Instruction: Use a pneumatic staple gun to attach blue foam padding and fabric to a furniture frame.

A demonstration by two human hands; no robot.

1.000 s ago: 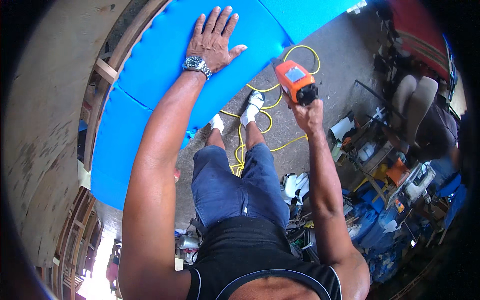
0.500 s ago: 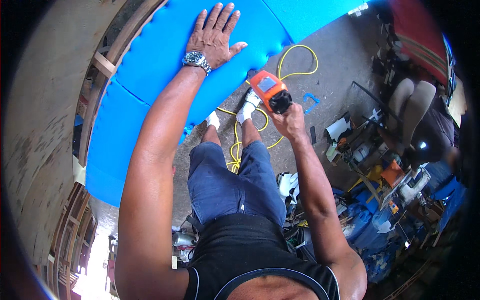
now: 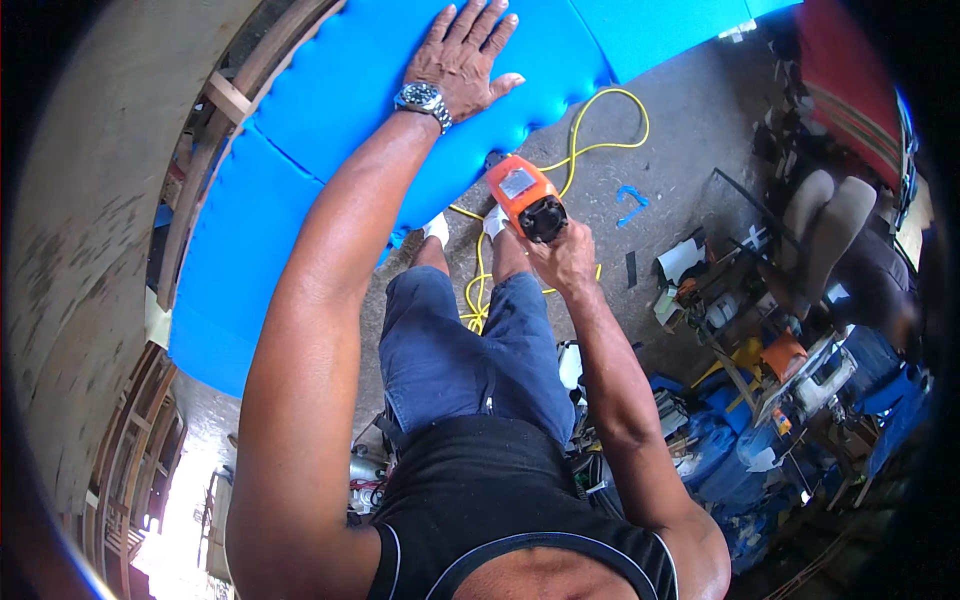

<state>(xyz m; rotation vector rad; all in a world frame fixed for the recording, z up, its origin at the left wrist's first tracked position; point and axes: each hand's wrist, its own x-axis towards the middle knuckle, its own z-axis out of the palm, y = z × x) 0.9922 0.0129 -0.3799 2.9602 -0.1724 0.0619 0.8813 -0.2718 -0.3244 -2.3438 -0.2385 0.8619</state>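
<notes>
My left hand (image 3: 462, 62) lies flat on a blue padded panel (image 3: 345, 115), its fingers spread and a metal watch (image 3: 424, 100) on the wrist. The panel's blue cover is dimpled along its near edge. In my right hand (image 3: 568, 256) is an orange and black staple gun (image 3: 520, 192), gripped from below, with the fingers partly hidden behind it. The gun's nose meets the panel's near edge, to the right of my left forearm; the exact contact point is hard to make out.
A yellow hose (image 3: 648, 125) loops over the floor around my feet. Wooden framing (image 3: 228, 98) borders the panel on the left. Cluttered materials and blue sheeting (image 3: 722, 455) fill the right side, below two pale rounded shapes (image 3: 838, 215) I cannot identify. A blue scrap (image 3: 631, 204) lies on the floor.
My left hand sits slightly higher and further right in the picture, still flat on the panel. The staple gun has shifted left and slightly down, its nose nearer the panel's edge.
</notes>
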